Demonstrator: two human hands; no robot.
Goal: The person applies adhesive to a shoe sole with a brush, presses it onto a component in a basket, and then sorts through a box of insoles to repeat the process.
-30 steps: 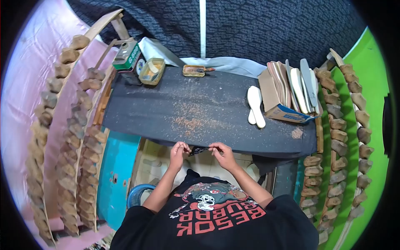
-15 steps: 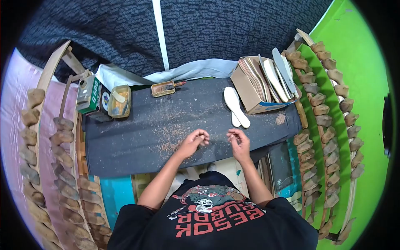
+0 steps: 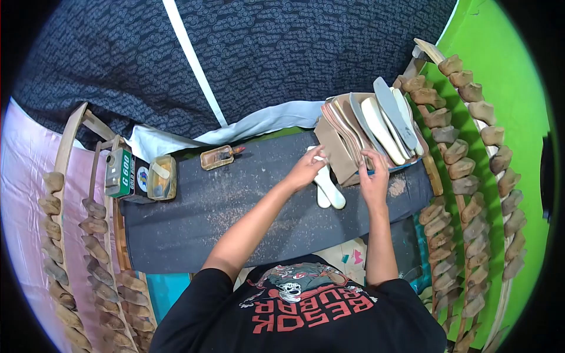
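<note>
A cardboard box (image 3: pixel 331 150) on the right of the dark cloth-covered table holds several shoe insoles (image 3: pixel 379 120), grey, white and brownish, standing on edge. My right hand (image 3: pixel 375 176) is at the front of the box, fingers bent and apart from the thumb, overlapping the box's near edge. My left hand (image 3: pixel 305 169) reaches to the box's left side, fingertips close to its wall, with thumb and fingers apart. Beneath the left hand lie two white insoles (image 3: pixel 329 191), crossed on the cloth, their upper ends partly covered by that hand.
A green and black can (image 3: pixel 122 173) and a plastic tub (image 3: pixel 162 178) stand at the table's left. Toward the back lies a small tray (image 3: pixel 216 157) with a brush (image 3: pixel 232 152) in it. Racks of wooden shoe lasts (image 3: pixel 462 153) flank both sides. Brown shavings (image 3: pixel 235 215) litter the cloth (image 3: pixel 176 229).
Both hands have moved from the table's front edge, forward and right, to the box of insoles. The camera view has shifted too.
</note>
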